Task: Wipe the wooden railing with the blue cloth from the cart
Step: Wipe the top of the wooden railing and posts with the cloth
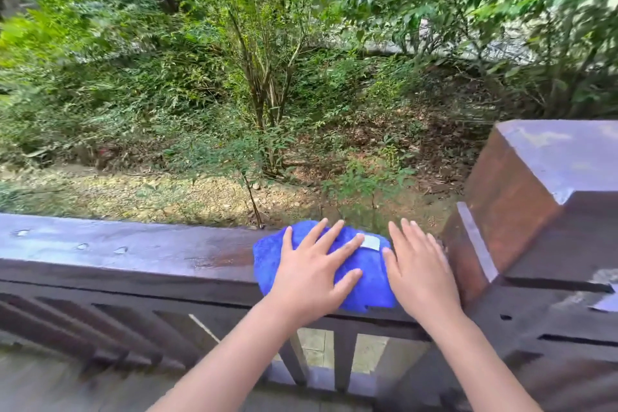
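Under both hands lies the blue cloth (364,281), spread on top of the wooden railing (133,252) just left of a thick post (521,197). The left hand (312,273) presses flat on it, fingers splayed — nothing gripped — while the right hand (418,273) rests flat too, seemingly on the cloth's right edge. A white tag (371,242) shows between the hands — bushes (261,77) beyond.

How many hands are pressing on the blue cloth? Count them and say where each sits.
2: the left hand lies flat across the blue cloth's middle; the right hand rests on its right edge, beside the post.
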Action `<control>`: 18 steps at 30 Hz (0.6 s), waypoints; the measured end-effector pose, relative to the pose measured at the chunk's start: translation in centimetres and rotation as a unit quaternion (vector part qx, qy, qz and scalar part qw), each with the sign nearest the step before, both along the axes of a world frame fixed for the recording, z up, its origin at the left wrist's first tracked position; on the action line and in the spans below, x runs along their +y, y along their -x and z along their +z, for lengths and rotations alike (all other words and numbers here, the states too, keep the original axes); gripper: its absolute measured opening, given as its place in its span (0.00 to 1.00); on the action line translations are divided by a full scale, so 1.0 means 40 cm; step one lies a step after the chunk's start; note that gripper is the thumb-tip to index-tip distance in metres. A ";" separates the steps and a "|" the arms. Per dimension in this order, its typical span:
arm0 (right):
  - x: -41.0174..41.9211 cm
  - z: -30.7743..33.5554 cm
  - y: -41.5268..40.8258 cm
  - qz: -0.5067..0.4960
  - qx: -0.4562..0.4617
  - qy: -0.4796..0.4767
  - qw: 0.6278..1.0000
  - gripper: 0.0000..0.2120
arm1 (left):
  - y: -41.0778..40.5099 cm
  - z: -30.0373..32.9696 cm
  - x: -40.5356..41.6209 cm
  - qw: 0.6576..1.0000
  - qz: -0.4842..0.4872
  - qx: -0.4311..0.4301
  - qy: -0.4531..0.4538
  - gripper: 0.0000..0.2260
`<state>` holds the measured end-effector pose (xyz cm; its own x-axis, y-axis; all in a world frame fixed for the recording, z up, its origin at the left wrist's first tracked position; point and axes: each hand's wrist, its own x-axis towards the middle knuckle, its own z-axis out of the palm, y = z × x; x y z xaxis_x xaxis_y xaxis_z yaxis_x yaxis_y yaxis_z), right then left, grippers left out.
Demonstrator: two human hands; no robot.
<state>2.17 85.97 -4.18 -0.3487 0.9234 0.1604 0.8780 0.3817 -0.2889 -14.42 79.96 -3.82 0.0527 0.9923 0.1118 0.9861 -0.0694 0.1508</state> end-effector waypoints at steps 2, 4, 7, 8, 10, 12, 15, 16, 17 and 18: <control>-0.009 -0.007 0.009 -0.001 -0.035 0.001 0.999 0.24 | 0.029 0.003 -0.002 1.000 -0.005 0.001 0.006 0.26; -0.020 -0.005 0.036 -0.004 -0.049 -0.005 0.999 0.24 | 0.070 0.004 -0.015 1.000 0.011 -0.002 -0.001 0.27; -0.035 -0.001 0.084 0.001 -0.050 -0.008 0.999 0.27 | 0.168 0.007 -0.051 0.998 0.059 -0.002 -0.004 0.27; -0.042 -0.001 0.108 0.011 -0.052 -0.004 0.999 0.28 | 0.209 0.008 -0.068 0.997 0.077 -0.003 -0.007 0.27; -0.059 -0.001 0.166 0.044 -0.052 0.011 0.998 0.30 | 0.292 0.009 -0.100 0.993 0.117 -0.012 -0.016 0.27; -0.082 0.002 0.230 0.081 -0.054 0.018 0.995 0.31 | 0.377 0.008 -0.130 0.986 0.165 -0.024 -0.026 0.27; -0.112 0.012 0.317 0.110 -0.055 0.018 0.992 0.32 | 0.524 0.008 -0.164 0.969 0.245 -0.026 -0.030 0.27; -0.120 0.013 0.345 0.119 -0.053 0.019 0.991 0.32 | 0.577 0.010 -0.174 0.960 0.277 -0.022 -0.023 0.26; -0.126 0.014 0.371 0.128 -0.052 0.020 0.990 0.32 | 0.629 0.013 -0.184 0.949 0.313 -0.022 -0.010 0.24; -0.132 0.014 0.397 0.136 -0.052 0.022 0.989 0.32 | 0.673 0.015 -0.191 0.936 0.351 -0.026 0.005 0.22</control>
